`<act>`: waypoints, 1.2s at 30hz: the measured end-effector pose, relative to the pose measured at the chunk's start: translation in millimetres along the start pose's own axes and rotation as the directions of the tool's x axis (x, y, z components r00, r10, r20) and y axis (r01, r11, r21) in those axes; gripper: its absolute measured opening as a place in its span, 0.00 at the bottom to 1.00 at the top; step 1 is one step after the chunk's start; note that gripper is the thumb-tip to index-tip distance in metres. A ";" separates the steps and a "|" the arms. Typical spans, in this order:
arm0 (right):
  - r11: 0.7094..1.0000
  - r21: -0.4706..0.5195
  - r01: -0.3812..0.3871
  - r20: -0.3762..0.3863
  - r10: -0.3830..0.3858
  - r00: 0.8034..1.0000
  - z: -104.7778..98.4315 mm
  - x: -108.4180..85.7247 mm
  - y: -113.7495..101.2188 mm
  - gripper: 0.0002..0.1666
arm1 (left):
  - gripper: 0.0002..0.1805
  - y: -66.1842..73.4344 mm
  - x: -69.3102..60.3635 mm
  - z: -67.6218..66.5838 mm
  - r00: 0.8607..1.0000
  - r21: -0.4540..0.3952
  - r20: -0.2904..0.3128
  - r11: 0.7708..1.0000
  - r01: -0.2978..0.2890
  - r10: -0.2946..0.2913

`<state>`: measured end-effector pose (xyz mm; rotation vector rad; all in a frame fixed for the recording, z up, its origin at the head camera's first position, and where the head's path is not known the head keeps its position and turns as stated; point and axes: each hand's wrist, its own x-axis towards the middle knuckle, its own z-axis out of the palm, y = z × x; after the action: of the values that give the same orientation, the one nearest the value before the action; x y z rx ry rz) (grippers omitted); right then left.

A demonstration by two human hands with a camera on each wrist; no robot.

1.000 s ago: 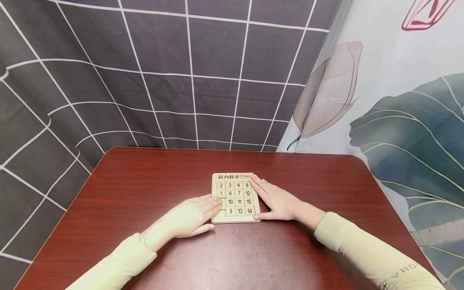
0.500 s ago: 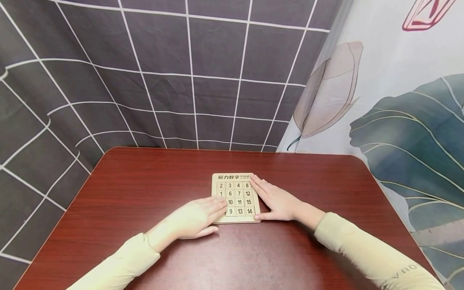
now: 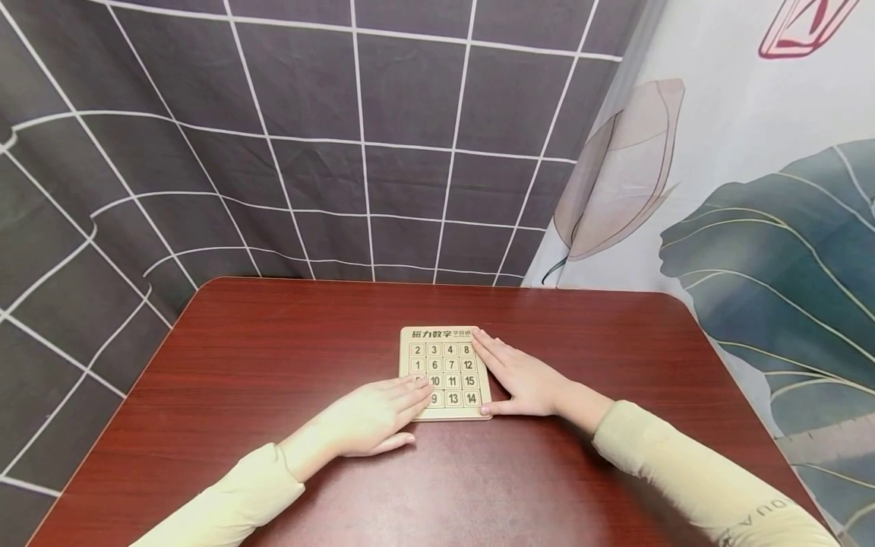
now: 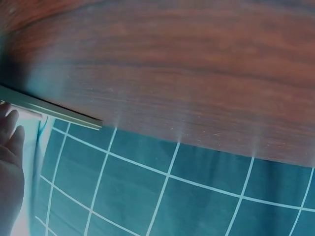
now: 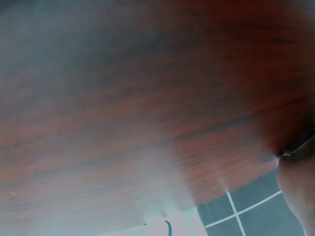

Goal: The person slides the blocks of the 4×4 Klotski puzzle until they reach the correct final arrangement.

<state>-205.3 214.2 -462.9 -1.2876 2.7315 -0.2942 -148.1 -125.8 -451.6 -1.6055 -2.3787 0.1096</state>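
A flat wooden number slide puzzle [image 3: 454, 415] lies on the table, its square tiles in rows with dark printed numbers. My left hand [image 3: 372, 416] reaches over its lower left part with straight fingers, the fingertips resting on the tiles there. Those fingers cover the bottom left cell, part of the tile above it and part of the 9 tile [image 3: 434, 399]. Along the right edge, my right hand [image 3: 522, 384] touches the board, fingertips at the top right corner and thumb near the bottom right one. In the left wrist view the board's edge [image 4: 59, 113] shows beside the left fingers [image 4: 17, 140].
The red-brown wooden table [image 3: 287, 334] has rounded far corners. Behind it hangs a dark curtain [image 3: 403, 175] with white grid lines. A pale curtain [image 3: 724, 114] with large leaf prints hangs at the right.
My left hand has slid a little to the right and toward me across the puzzle, covering part of the 9 tile. The right hand and the board stay in place.
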 end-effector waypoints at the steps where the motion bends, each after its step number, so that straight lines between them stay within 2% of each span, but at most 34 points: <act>1: 1.000 0.000 -0.001 0.001 0.001 1.000 0.0 0.0 0.2 0.68 | 0.34 -0.2 -0.9 0.0 1.000 0.007 -0.003 1.000 -0.001 0.001; 12: 1.000 -0.005 -0.003 0.002 0.003 1.000 -0.3 0.0 1.3 0.68 | 0.33 -2.4 -18.0 -4.7 0.999 0.013 -0.023 0.999 0.032 -0.032; 18: 1.000 -0.003 0.006 -0.005 -0.006 1.000 -0.7 0.1 1.4 0.68 | 0.32 -2.5 -19.1 -8.9 0.998 0.008 -0.046 0.999 0.034 -0.034; 23: 1.000 0.007 0.007 -0.009 -0.007 1.000 -1.0 -0.6 0.5 0.68 | 0.32 0.2 -8.6 -10.3 0.999 -0.014 -0.049 1.000 0.014 -0.015; 31: 1.000 -0.002 0.009 -0.010 -0.009 1.000 -1.3 -1.9 -0.3 0.67 | 0.35 9.7 20.8 -5.5 1.000 -0.044 0.011 0.999 -0.010 0.011; 36: 1.000 -0.011 0.009 -0.007 -0.010 1.000 -0.9 -2.0 0.2 0.66 | 0.35 12.3 30.1 -2.7 0.999 -0.030 0.034 0.999 -0.030 0.031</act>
<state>-204.3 216.0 -462.1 -1.3051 2.7373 -0.2862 -146.9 -93.6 -446.2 -1.6673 -2.3925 0.1099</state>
